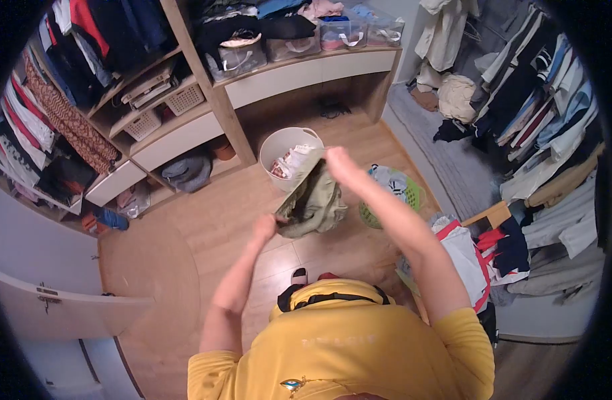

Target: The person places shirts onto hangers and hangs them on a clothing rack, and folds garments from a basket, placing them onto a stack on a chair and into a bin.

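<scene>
An olive-green garment (316,203) is stretched between my two hands, above the floor in front of me. My left hand (266,227) grips its lower left edge. Higher up and farther away, my right hand (340,163) is closed on its upper right corner. Folds hide what kind of garment it is. Just behind it stands a white laundry basket (269,141) with white and reddish-brown clothes (292,162) inside. To the right, partly covered by my right forearm, is a green basket (370,217) holding light-blue and white clothes (390,181).
Shelving with a white drawer front (279,87) and clear storage boxes (344,35) spans the back. Hanging clothes (546,113) line the right side. A heap of white, red and navy clothes (469,257) lies at my right. A door (66,307) stands ajar at left.
</scene>
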Tool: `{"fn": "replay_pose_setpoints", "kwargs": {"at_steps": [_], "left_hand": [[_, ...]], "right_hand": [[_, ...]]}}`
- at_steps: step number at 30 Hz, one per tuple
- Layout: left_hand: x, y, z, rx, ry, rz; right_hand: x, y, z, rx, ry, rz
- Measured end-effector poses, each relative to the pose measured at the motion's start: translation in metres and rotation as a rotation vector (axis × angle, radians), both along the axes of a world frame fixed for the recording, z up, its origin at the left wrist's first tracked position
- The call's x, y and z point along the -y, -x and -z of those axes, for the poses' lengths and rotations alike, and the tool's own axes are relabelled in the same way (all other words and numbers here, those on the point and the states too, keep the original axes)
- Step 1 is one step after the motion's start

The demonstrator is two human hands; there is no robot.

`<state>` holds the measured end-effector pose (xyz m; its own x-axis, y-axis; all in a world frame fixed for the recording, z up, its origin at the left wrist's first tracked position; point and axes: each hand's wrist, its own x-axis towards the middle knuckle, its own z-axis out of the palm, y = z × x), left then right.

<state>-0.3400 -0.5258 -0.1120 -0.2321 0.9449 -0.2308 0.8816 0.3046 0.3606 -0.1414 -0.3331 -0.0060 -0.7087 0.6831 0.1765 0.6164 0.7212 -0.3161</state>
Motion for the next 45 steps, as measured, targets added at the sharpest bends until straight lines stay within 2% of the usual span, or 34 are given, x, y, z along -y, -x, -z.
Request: {"fn": "replay_pose_setpoints", "kwargs": {"at_steps": [1,2,3,4,6,8,9,11,12,13,14,15,16,18,19,20,22,23,25,26,28,32,34,39,42,45], "left_hand": [[-0.009,0.039,0.06,-0.054,0.023,0.079],[-0.008,0.049,0.027,-0.16,0.031,0.014],[-0.012,0.054,-0.028,-0.27,0.035,-0.047],[-0.017,0.052,-0.063,-0.34,-0.078,-0.086],[-0.027,0.054,-0.109,-0.308,-0.326,-0.133],[-0.017,0.051,-0.151,-0.107,-0.71,-0.068],[-0.013,0.053,-0.136,-0.106,-0.701,-0.077],[0.005,0.054,-0.099,-0.237,-0.419,0.122],[0.017,0.021,-0.103,-0.43,0.104,0.258],[0.036,0.015,-0.075,-0.333,0.177,0.345],[0.044,0.037,-0.004,-0.216,0.042,0.301],[0.045,0.031,-0.022,-0.071,0.037,0.186],[0.044,0.029,-0.033,-0.071,0.047,0.188],[0.037,0.026,-0.054,-0.158,-0.281,0.322],[0.035,0.019,-0.082,-0.083,-0.287,0.373],[0.032,0.019,-0.086,-0.085,-0.29,0.375],[0.031,0.02,-0.092,0.307,-0.392,0.471],[0.033,0.019,-0.098,0.539,-0.274,0.352],[0.033,0.018,-0.097,0.627,-0.25,0.314],[0.033,0.017,-0.097,0.708,-0.232,0.278],[0.029,0.012,-0.105,0.611,-0.195,0.288],[0.026,-0.002,-0.13,0.537,-0.172,0.438],[0.032,-0.012,-0.148,0.374,-0.094,0.532],[0.035,-0.022,-0.156,0.505,-0.161,0.559],[0.029,-0.032,-0.16,0.548,-0.169,0.537],[0.009,-0.04,-0.155,0.524,-0.208,0.616]], "right_hand": [[-0.001,-0.013,-0.019,0.141,0.015,0.056],[-0.014,-0.025,-0.007,0.108,0.002,0.104],[-0.017,-0.032,-0.005,0.161,-0.048,0.158],[-0.011,-0.028,-0.018,0.165,-0.048,0.154],[0.014,-0.024,-0.064,0.247,-0.182,0.242],[0.023,-0.037,-0.085,-0.028,-0.247,0.263],[0.033,-0.047,-0.09,-0.302,-0.348,0.157],[0.038,-0.072,-0.036,0.505,-0.181,0.076],[0.045,-0.09,0.008,0.555,0.024,0.017],[0.058,-0.106,0.026,0.687,0.147,-0.004],[0.057,-0.116,0.043,0.566,0.138,0.033],[0.054,-0.107,0.026,0.468,0.088,0.114],[0.066,-0.098,0.01,0.373,0.064,0.194],[0.057,-0.09,0.006,0.297,0.078,0.244],[0.048,-0.089,0.003,0.216,0.054,0.287],[0.043,-0.092,0.007,0.215,0.051,0.289],[0.035,-0.101,0.016,0.051,0.138,0.225],[0.033,-0.104,0.019,0.054,0.143,0.225],[0.035,-0.111,0.02,0.045,0.331,0.212],[0.036,-0.112,0.017,0.051,0.341,0.215],[0.036,-0.11,0.006,-0.096,0.264,0.197],[0.041,-0.115,-0.009,-0.16,0.158,0.224],[0.048,-0.125,-0.016,-0.112,0.143,0.182],[0.077,-0.15,-0.033,-0.121,0.16,0.138],[0.082,-0.168,-0.031,-0.246,0.069,0.11],[0.081,-0.192,-0.026,-0.219,-0.068,0.14]]}}
